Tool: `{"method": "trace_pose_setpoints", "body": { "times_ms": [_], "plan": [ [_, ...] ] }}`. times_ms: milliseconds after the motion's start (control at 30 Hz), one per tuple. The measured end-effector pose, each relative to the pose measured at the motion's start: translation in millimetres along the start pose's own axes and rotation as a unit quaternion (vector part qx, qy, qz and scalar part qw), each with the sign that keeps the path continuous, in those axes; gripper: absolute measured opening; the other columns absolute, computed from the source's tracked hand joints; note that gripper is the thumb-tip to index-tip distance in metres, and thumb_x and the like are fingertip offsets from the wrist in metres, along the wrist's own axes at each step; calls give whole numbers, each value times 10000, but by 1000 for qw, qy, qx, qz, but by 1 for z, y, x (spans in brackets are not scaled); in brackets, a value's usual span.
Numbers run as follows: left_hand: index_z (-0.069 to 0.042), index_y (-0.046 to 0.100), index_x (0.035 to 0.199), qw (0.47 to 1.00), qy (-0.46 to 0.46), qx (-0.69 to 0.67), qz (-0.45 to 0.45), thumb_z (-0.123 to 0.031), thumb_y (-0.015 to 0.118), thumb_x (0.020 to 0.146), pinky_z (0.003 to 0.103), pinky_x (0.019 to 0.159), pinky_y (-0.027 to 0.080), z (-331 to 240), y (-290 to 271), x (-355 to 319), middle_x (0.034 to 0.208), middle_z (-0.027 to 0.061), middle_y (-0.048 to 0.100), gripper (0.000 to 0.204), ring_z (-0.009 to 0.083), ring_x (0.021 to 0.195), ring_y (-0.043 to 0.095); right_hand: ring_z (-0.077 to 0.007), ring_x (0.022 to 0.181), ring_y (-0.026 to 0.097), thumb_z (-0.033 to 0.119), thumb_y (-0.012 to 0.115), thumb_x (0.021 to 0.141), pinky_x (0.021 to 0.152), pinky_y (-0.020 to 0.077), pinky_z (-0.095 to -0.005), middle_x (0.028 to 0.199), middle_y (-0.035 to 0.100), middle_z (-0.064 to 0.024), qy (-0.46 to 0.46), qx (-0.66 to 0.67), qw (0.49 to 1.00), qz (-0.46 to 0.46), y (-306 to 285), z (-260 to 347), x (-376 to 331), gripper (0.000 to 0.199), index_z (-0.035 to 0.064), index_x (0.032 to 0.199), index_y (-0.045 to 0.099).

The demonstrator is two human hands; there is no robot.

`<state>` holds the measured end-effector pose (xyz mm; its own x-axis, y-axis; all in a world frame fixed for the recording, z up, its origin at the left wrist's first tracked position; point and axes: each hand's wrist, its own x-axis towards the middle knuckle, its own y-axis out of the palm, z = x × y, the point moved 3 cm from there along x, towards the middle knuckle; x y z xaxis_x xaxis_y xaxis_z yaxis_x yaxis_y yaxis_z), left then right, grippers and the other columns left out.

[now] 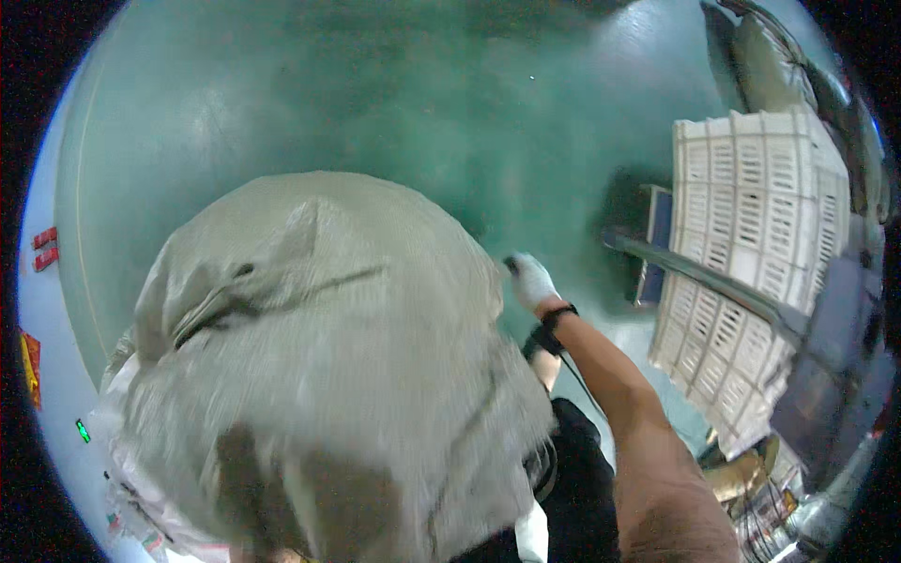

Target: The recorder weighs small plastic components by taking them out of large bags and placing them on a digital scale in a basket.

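Note:
A large, bulging sack (347, 366) of pale grey-beige woven plastic fills the middle and lower left of the head view. Its surface is creased, with a dark gathered fold (221, 314) on top and brownish patches lower down. Close beside the sack's right edge is my right hand (531, 281), in a white glove with a black band at the wrist. Its fingers look curled, with something small and dark at their tip that I cannot make out. My left hand does not show; the sack covers much of that side.
White slatted plastic crates (751, 244) stand at the right, with a grey metal bar (704, 277) in front of them. More sacks (770, 66) lean at the far right. Green floor (375, 94) stretches ahead, and a pale wall (56, 310) runs along the left.

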<state>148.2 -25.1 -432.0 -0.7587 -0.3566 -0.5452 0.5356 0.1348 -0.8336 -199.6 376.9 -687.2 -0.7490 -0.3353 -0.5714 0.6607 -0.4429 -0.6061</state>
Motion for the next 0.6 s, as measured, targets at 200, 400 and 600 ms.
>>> {"method": "trace_pose_setpoints", "body": {
  "times_ms": [200, 400, 600],
  "plan": [
    [-100, 755, 966, 993, 84, 68, 41, -262, 561, 874, 471, 828, 519, -39, -55, 22, 1051, 144, 711, 269, 293, 927, 684, -358, 1034, 639, 77, 493, 937, 900, 502, -416, 1098, 671, -187, 13, 50, 998, -21, -134, -7, -291, 272, 61, 1151, 660],
    [-44, 642, 1179, 989, 138, 38, 24, -156, 514, 893, 453, 915, 484, -103, -127, 44, 1159, 223, 651, 333, 365, 1018, 633, -153, 993, 552, 61, 535, 949, 955, 429, -262, 1071, 593, -25, 149, 199, 952, -177, -345, -86, -477, 230, -11, 1161, 588],
    [-53, 624, 1243, 892, -120, -435, -35, -222, 491, 972, 386, 890, 504, -54, -78, 33, 1085, 211, 695, 346, 401, 1011, 650, -272, 1279, 486, 36, 593, 891, 1086, 382, -362, 1386, 523, -147, 149, -293, 904, -274, -436, -34, -495, 477, 63, 1361, 514]
  ]
}}
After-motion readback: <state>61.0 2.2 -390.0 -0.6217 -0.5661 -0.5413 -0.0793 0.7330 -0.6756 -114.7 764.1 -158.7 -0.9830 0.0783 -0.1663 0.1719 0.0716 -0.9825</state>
